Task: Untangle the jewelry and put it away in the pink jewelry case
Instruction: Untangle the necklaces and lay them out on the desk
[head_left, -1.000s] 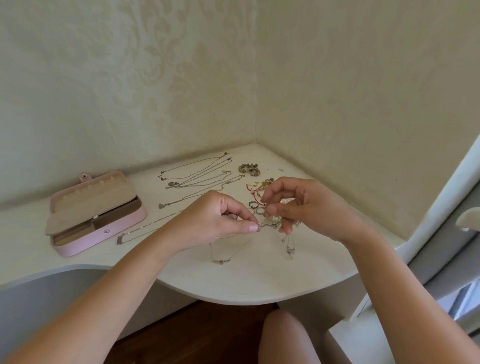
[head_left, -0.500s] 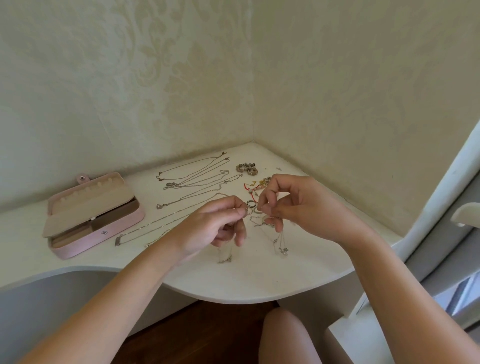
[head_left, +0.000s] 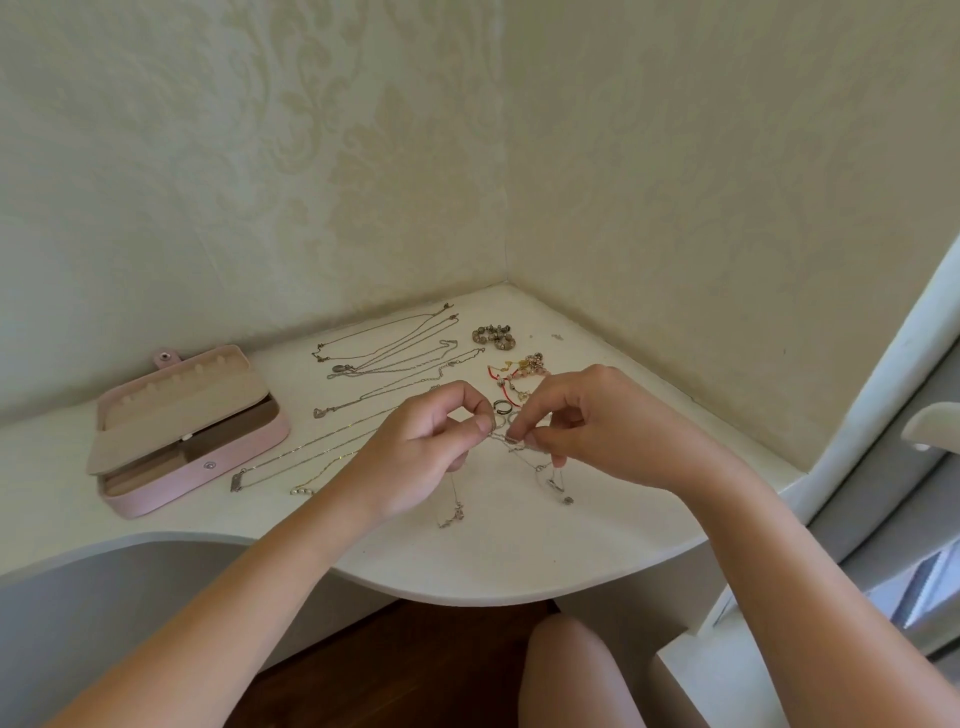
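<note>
The head view, the only one, takes the pink jewelry case (head_left: 156, 496) as its landmark. The case lies open at the left end of the white table (head_left: 467, 566), lid folded back. What shows of its compartments looks bare, so by my reading nothing has been stored yet.

Just to the right of the case, several thin necklaces (head_left: 395, 353) lie stretched out in separate lines, which suggests that part of the untangling is done. Farther right, toward the wall corner, sit a beaded cluster (head_left: 493, 336), some red-cord pieces (head_left: 511, 371) and a few rings (head_left: 501, 406).

Well to the right of the case and nearer the table's front edge, both hands work just above the surface. The left hand (head_left: 415, 447) pinches the knotted chains (head_left: 524, 452) between thumb and forefinger. The right hand (head_left: 597, 426) pinches the same knot from the other side, its fingers curled. Pendant ends dangle below them.

This knot remains to be freed, and then every piece has to go into the case.
</note>
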